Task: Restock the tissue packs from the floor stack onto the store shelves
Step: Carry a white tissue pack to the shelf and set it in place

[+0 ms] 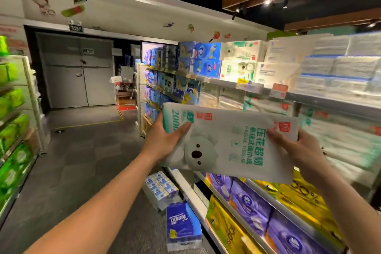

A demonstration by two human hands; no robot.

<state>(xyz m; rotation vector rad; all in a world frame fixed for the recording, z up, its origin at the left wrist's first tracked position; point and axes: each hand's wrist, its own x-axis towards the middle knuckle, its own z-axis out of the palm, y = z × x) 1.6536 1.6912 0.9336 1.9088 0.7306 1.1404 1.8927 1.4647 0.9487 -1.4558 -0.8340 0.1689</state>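
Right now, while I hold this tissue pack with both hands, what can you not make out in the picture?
Head view only:
- What stands behind the tissue pack: covered by the pack itself.
- Fingers of the left hand and right hand: mostly behind the pack.
- White packs on the upper shelf: blurred, print unreadable.
- Price tags: blurred and too small to read.

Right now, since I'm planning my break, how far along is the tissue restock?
Matching white koala-print packs already sit on the upper shelf. The left hand and right hand hold one white-and-teal koala tissue pack, not yet shelved. Blue plastic-wrapped tissue packs wait on the floor.
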